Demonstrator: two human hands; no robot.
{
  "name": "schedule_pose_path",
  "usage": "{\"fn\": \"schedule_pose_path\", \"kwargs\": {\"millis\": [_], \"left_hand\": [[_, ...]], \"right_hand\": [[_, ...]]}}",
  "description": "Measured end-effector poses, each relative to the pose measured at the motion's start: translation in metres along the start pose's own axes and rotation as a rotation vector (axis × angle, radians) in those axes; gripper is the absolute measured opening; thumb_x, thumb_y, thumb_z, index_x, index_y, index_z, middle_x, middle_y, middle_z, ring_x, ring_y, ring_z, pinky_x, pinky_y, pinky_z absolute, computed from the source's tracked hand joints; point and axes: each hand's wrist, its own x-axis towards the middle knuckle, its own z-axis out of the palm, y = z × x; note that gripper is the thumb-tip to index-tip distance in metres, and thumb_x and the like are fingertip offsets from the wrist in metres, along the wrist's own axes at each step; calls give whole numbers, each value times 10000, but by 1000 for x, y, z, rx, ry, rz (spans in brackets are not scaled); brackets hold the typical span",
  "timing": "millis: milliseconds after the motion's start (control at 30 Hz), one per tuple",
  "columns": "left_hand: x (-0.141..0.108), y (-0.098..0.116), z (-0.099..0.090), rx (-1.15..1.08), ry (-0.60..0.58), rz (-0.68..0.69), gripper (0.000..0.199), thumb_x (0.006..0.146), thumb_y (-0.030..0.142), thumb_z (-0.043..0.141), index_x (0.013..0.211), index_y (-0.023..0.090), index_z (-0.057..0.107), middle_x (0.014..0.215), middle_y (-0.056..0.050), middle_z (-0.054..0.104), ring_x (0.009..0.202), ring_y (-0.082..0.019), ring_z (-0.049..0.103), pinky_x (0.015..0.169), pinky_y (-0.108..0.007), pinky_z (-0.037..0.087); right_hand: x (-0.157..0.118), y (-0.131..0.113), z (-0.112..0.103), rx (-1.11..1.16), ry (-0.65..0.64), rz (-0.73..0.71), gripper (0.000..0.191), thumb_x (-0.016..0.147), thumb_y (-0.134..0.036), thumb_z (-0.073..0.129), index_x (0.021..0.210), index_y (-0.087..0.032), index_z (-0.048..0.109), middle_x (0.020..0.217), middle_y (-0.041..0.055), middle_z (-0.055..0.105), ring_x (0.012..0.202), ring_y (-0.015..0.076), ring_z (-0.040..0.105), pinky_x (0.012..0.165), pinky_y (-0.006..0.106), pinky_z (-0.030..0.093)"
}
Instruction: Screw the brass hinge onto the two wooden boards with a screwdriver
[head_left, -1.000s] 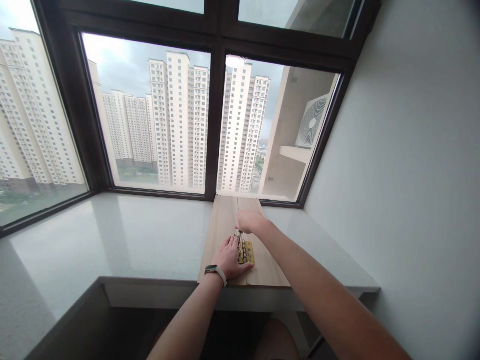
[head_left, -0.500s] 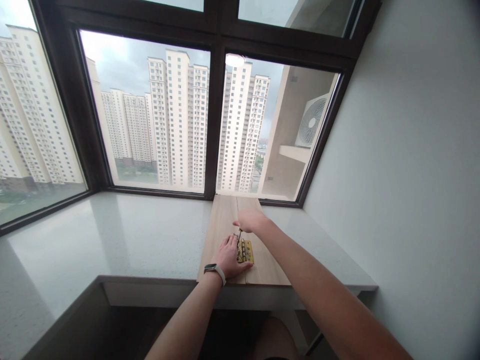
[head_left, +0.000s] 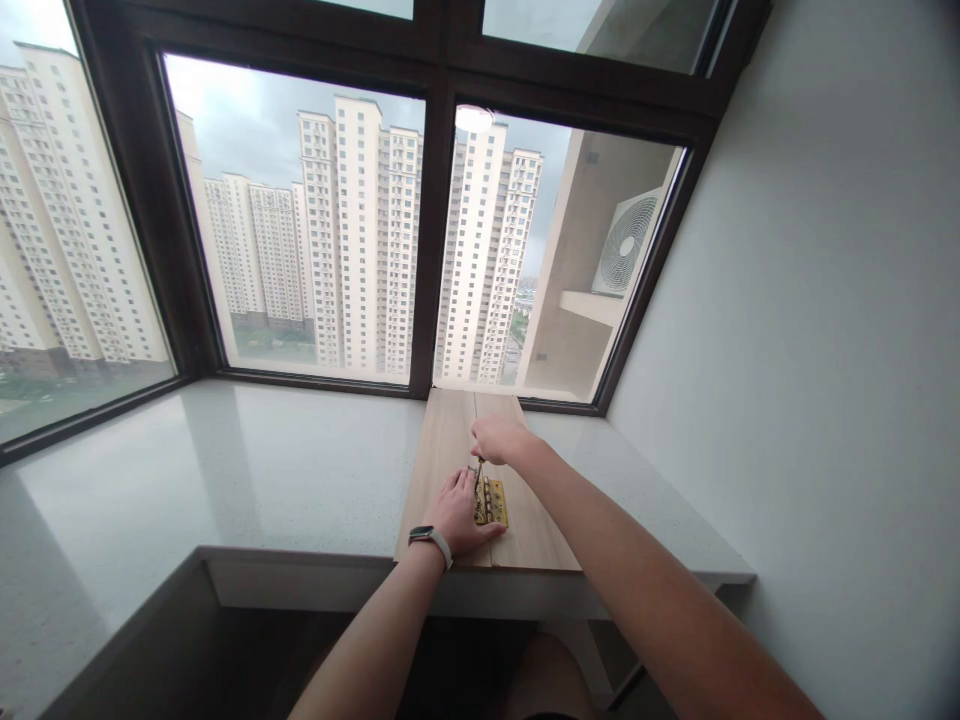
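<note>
A brass-coloured hinge (head_left: 497, 502) lies opened out across two pale wooden boards (head_left: 442, 430), with small screw holes showing in its right leaf. My left hand (head_left: 456, 512) rests over the hinge's left side, thumb along its near edge and fingers reaching toward its far edge, holding it down. My right hand (head_left: 498, 440) is closed around the handle of a screwdriver (head_left: 480, 468), held upright above the hinge's far left part. Most of the handle is hidden in my fist. The screwdriver's tip is close to my left fingertips; what it touches is too small to tell.
The boards lie side by side on a white stone countertop (head_left: 300, 470), reaching its near edge. Dark window frames (head_left: 429, 250) rise behind, and a white wall (head_left: 810, 300) stands on the right. A watch (head_left: 431, 540) is on my left wrist.
My right fist has turned slightly on the screwdriver, its fingers and thumb changing position. My left hand and the hinge stay in place. The camera view has shifted a little.
</note>
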Motion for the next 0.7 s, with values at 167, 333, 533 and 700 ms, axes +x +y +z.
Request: {"fn": "schedule_pose_path", "kwargs": {"millis": [167,333,533,700], "left_hand": [[0,-1,-1,-12,-8,-3,1224,675,901,541,1584,125,275,1624,-164,338,1536,-375,202,1269,-485,186],[1,-1,0,-18,-7,-11,1212,669,892,555,1585,150,276,1614,-156,359,1535,-377,211,1267,-492,173],[2,-2,2,-13,-6,-11,1241,657,903,551,1578,114,290,1612,-182,349,1534,-379,205,1272,-475,169],[1,-2,2,-20,-9,-19,1237,660,897,550,1587,128,267,1615,-172,349,1538,-380,193,1271,-490,156]], "right_hand": [[0,5,2,-10,9,-56,200,867,-298,728,1060,-244,727,1113,86,752,1038,242,696,782,287,503],[1,4,3,16,-41,47,416,962,-505,584,1189,-180,711,1223,173,710,1104,286,678,830,334,522],[3,2,4,-60,-56,87,406,996,-445,535,1225,-163,716,1250,197,694,1129,306,669,860,369,532],[1,0,2,-36,-29,85,394,927,-463,653,1179,-174,744,1201,191,719,1108,300,686,880,347,523]]}}
